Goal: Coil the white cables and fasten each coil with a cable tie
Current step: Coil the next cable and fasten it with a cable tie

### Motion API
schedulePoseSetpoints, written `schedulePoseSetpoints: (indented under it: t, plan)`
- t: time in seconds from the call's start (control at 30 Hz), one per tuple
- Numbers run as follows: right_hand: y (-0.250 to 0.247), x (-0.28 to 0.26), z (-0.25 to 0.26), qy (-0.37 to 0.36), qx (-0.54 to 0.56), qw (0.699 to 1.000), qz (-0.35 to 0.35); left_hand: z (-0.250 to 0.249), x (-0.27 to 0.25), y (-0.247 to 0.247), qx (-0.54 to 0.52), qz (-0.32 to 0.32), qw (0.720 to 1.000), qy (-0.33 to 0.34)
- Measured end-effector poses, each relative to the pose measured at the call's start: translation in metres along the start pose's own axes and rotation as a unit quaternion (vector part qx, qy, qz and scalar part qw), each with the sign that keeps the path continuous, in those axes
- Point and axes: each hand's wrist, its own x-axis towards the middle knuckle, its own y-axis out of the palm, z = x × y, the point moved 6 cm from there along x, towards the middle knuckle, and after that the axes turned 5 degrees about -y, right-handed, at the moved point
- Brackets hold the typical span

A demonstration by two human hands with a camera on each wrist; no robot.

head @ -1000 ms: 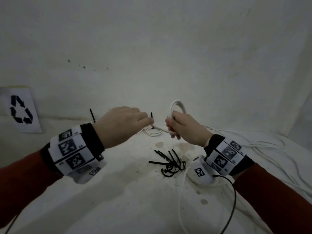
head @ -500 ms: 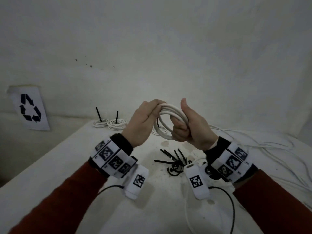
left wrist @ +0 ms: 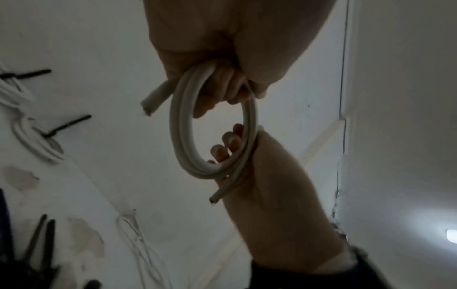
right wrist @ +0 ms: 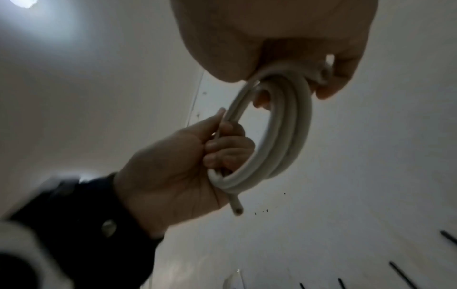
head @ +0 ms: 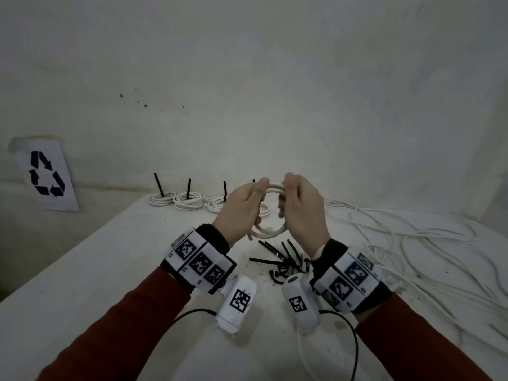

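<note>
White wall (head: pixel 247 78) w/ recycling sign (head: pixel 45 174); stained table (head: pixel 110 270).

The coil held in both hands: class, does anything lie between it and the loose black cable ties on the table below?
Nothing visible does. The coil, gripped by the left hand and right hand, hangs just above the black cable ties, with only open air between.

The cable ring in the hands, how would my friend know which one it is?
Look above the white table, near its middle. The left hand and right hand hold one white coil up in the air. The coils at the back wall have black ties; this one has none yet.
</note>
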Motion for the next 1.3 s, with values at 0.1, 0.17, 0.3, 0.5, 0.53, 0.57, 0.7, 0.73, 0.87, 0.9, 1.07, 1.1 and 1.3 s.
schedulePoseSetpoints:
  t: [0.1, 0.17, 0.3, 0.5, 0.53, 0.57, 0.7, 0.73, 0.87, 0.9, 1.07, 1.1, 1.3]
  plan:
    - [0.009, -0.007, 0.005, -0.051, -0.069, 0.994, 0.071, 0.002, 0.003, -0.004, 0.016, -0.022, 0.999, -0.027]
    - [0.011, -0.008, 0.006, -0.106, -0.142, 0.977, 0.12, 0.004, 0.006, -0.007, -0.005, -0.003, 0.998, -0.061]
    - [0.009, -0.013, 0.002, -0.202, -0.314, 0.915, 0.154, 0.009, 0.007, -0.01, -0.004, 0.059, 0.992, -0.111]
    - [0.004, -0.013, -0.015, 0.12, 0.168, 0.972, 0.113, -0.005, 0.007, -0.001, 0.24, 0.016, 0.969, 0.063]
    - [0.007, -0.015, -0.017, 0.166, 0.237, 0.951, 0.109, -0.005, 0.006, 0.0, 0.261, 0.006, 0.961, 0.093]
    - [0.01, -0.015, -0.019, 0.187, 0.268, 0.939, 0.105, -0.003, 0.004, 0.001, 0.269, 0.004, 0.957, 0.111]
    - [0.012, -0.014, -0.034, 0.206, 0.266, 0.939, 0.073, 0.028, 0.008, 0.007, 0.099, 0.057, 0.993, -0.008]
    - [0.012, -0.014, -0.039, 0.208, 0.258, 0.941, 0.066, 0.036, 0.007, 0.011, 0.016, 0.091, 0.994, -0.066]
    - [0.017, -0.019, -0.052, 0.198, 0.233, 0.951, 0.049, 0.049, 0.003, 0.012, -0.08, 0.119, 0.974, -0.173]
    - [0.018, -0.019, -0.054, 0.195, 0.241, 0.95, 0.042, 0.05, 0.004, 0.01, -0.065, 0.102, 0.976, -0.18]
    - [0.031, -0.017, -0.069, 0.203, 0.282, 0.936, 0.056, 0.065, 0.005, 0.007, -0.086, 0.028, 0.981, -0.17]
    - [0.035, -0.017, -0.072, 0.198, 0.275, 0.937, 0.083, 0.07, 0.004, 0.005, -0.081, 0.018, 0.982, -0.167]
    - [0.04, -0.006, -0.095, 0.11, -0.114, 0.944, 0.29, 0.105, 0.009, -0.02, 0.137, -0.013, 0.979, -0.152]
